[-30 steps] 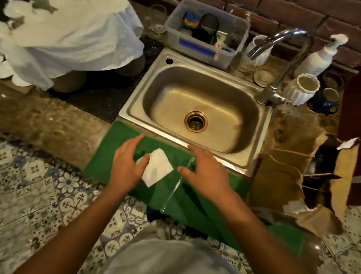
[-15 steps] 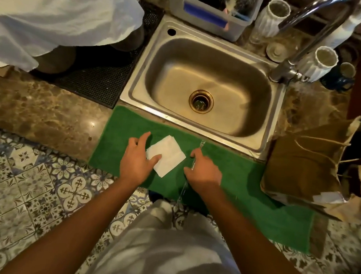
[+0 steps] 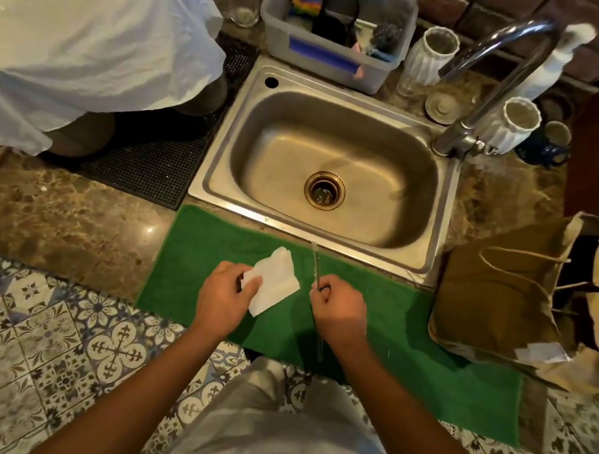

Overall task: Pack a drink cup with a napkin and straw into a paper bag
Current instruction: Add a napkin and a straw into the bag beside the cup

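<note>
Seen from above, at 6 o'clock of the steel sink [image 3: 438, 221]: a green towel [image 3: 424, 363] spread on the marble bench [image 3: 46, 218], both hands over it. Left hand [image 3: 223, 298] curled on a folded white napkin [image 3: 274, 284], pinching its near-left corner, the rest of the napkin fanning out toward 1 o'clock, just above or on the towel; cannot tell which. Right hand [image 3: 340, 314] closed around a thin clear straw [image 3: 315, 264], gripped near its middle, far end pointing to 12 o'clock and reaching the sink's front rim, near end showing below the wrist. Napkin and straw near each other, not touching.

At 3 o'clock of the hands, a brown paper bag [image 3: 509, 290] lying on its side on the bench, mouth open toward the right edge, twine handles across its face, lower corner on the towel. No cup plainly visible; inside of the bag too dark to tell.

Beyond the sink at 12 o'clock, a grey plastic tub [image 3: 334, 57] with brushes and a dark item. At 1 o'clock, a curved faucet [image 3: 497, 77] between 2 white ribbed cups [image 3: 430, 56]. At 10 o'clock, a white cloth [image 3: 87, 35] draped over items on a black mat [image 3: 162, 161]. Patterned tile floor [image 3: 30, 344] below the bench edge.
</note>
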